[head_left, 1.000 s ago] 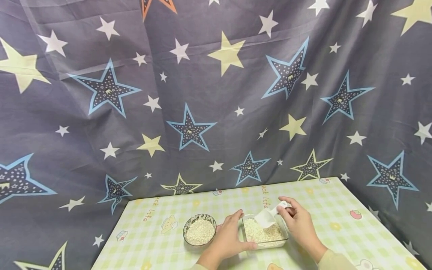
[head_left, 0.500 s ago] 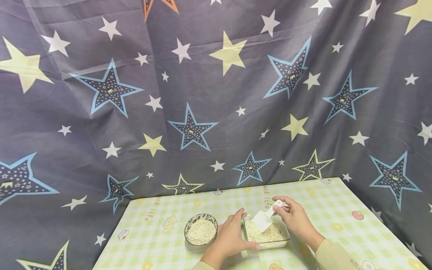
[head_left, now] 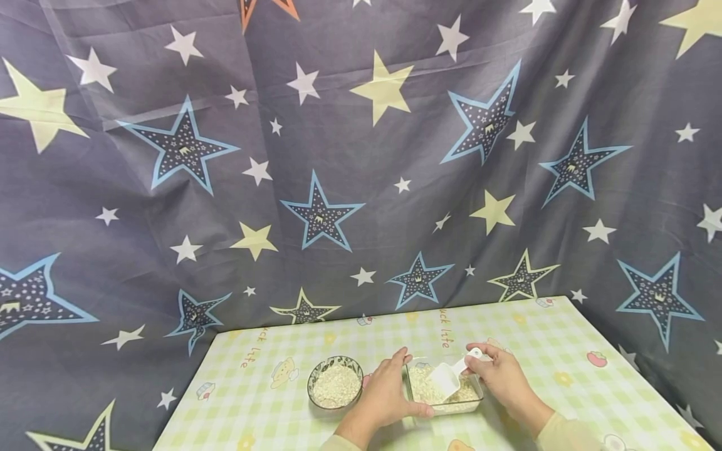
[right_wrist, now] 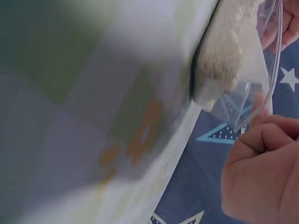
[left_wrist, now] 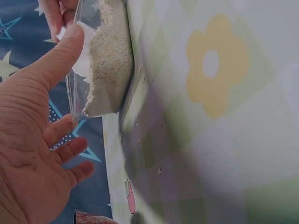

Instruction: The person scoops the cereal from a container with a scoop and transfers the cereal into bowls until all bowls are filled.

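In the head view my right hand (head_left: 502, 374) pinches the handle of a white plastic scoop (head_left: 445, 380). The scoop's bowl dips tilted into pale oat flakes (head_left: 422, 383) in a clear rectangular glass container (head_left: 451, 409). Against the container's left side lies my left hand (head_left: 385, 396), its thumb at the near edge and its fingers spread. The left wrist view shows that thumb (left_wrist: 65, 51) on the rim, the other fingers loosely extended. Through the glass, the right wrist view shows the scoop (right_wrist: 254, 56) among the flakes; my right hand (right_wrist: 266, 168) partly hides the handle.
A dark-rimmed patterned bowl (head_left: 316, 404) filled with similar flakes stands left of my left hand. The table has a green checked cloth (head_left: 225, 376), with a few crumbs near the container in the left wrist view. A star-printed curtain (head_left: 361, 156) hangs behind.
The scoop first shifted left, then came down and right, and its bowl sits lower in the flakes. My right hand moved with it. My left hand stays at the container.
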Motion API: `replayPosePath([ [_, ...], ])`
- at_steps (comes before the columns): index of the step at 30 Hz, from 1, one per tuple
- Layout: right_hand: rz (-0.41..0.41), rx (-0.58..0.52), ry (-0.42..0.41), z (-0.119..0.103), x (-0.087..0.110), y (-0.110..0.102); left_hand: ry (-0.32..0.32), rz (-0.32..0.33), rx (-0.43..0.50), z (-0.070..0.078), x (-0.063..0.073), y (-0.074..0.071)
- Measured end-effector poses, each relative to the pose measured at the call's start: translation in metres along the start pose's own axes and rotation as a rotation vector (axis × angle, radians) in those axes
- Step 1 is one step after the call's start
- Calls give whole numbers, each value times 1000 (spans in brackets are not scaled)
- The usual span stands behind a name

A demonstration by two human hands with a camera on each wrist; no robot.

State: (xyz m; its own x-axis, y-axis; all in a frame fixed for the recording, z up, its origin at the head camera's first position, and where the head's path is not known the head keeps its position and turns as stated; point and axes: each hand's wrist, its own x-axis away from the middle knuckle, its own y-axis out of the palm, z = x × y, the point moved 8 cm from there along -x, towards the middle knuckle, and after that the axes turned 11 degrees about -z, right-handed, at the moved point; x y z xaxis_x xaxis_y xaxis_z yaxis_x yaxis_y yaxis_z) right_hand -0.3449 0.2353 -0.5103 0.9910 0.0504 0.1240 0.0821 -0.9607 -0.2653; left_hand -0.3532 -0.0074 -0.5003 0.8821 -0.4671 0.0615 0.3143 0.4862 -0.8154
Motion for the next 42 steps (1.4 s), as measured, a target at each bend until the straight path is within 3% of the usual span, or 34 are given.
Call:
replayPosePath([
  [3, 9, -64, 34, 4, 3, 4, 2, 2, -4, 0, 0, 0],
  [8, 16, -71, 51, 6, 7, 7, 3, 1, 8, 0, 1, 0],
  [18, 24, -213, 63, 15, 5, -5, 5, -3, 2, 0, 1, 1],
  [25, -43, -332, 102, 27, 5, -11, 12, -2, 4, -1, 1, 1],
  [36, -163, -696, 141, 34, 4, -12, 3, -9, 5, 0, 3, 0],
  [42, -186, -763, 151, 33, 6, -10, 2, -14, 8, -1, 3, 1],
])
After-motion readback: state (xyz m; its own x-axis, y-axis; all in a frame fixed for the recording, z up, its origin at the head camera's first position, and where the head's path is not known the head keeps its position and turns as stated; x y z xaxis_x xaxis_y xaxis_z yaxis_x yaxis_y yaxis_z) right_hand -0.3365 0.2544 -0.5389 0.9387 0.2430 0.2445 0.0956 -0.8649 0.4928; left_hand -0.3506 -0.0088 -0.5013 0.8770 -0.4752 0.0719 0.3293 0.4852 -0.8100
